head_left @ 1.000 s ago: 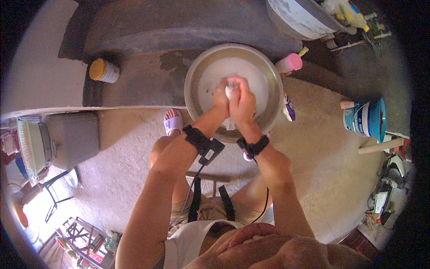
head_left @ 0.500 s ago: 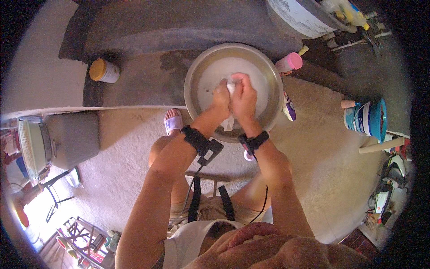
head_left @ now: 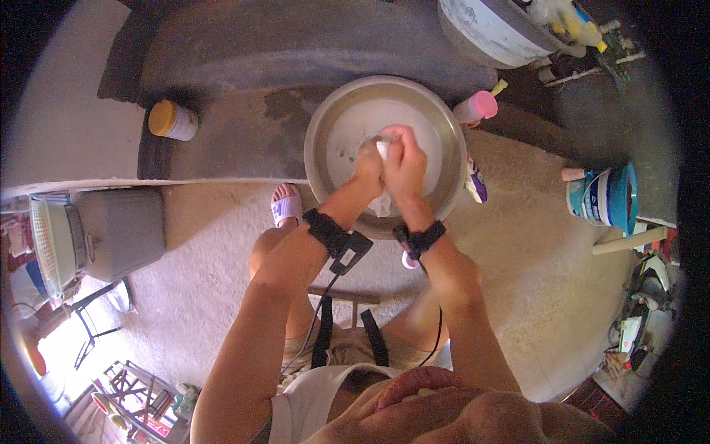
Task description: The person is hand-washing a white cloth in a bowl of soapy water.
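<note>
A wide metal basin (head_left: 313, 152) holds whitish, sudsy water. Over it, my left hand (head_left: 367, 164) and my right hand (head_left: 405, 164) press together, both closed on a white cloth (head_left: 381, 205). A bit of the cloth shows between the fingers, and its lower end hangs below the hands towards the near rim. Most of the cloth is hidden inside my grip. Each wrist wears a black strap, and a small device with a cable sits at the left one.
Right of the basin stand a pink-lidded container (head_left: 477, 108) and a purple-white packet (head_left: 475, 183). A yellow-lidded tub (head_left: 172, 120) is on the left, a blue bucket (head_left: 623, 198) far right. A large pale tub (head_left: 497, 33) stands at the back. A grey bin (head_left: 126, 233) is at left.
My hands stay on the white cloth above the basin, with only a slight shift of the fingers. The basin sits a touch lower in the picture.
</note>
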`<state>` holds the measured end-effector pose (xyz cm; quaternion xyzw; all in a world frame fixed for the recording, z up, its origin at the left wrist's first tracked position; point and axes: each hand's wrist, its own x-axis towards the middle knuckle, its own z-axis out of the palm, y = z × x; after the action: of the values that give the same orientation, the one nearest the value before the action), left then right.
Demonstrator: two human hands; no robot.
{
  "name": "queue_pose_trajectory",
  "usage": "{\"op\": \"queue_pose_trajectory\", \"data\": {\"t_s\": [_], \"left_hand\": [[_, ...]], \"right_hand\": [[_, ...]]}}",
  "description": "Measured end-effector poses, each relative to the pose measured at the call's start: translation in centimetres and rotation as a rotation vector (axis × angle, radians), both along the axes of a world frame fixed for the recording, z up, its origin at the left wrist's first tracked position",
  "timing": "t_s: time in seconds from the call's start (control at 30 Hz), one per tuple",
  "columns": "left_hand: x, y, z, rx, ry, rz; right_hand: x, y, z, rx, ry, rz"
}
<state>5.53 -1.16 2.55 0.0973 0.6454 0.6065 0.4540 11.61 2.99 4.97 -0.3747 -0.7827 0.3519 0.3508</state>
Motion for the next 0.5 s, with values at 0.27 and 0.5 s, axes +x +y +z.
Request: {"op": "queue_pose_trajectory", "data": {"t_s": [0.27, 0.5], "left_hand": [[0.7, -0.3, -0.2, 0.127, -0.029, -0.048], [-2.0, -2.7, -0.7, 0.219, 0.646, -0.466]], "right_hand": [[0.3, 2.4, -0.8, -0.122, -0.101, -0.054], [-0.5, -1.6, 0.5, 0.089, 0.113, 0.206]]}}
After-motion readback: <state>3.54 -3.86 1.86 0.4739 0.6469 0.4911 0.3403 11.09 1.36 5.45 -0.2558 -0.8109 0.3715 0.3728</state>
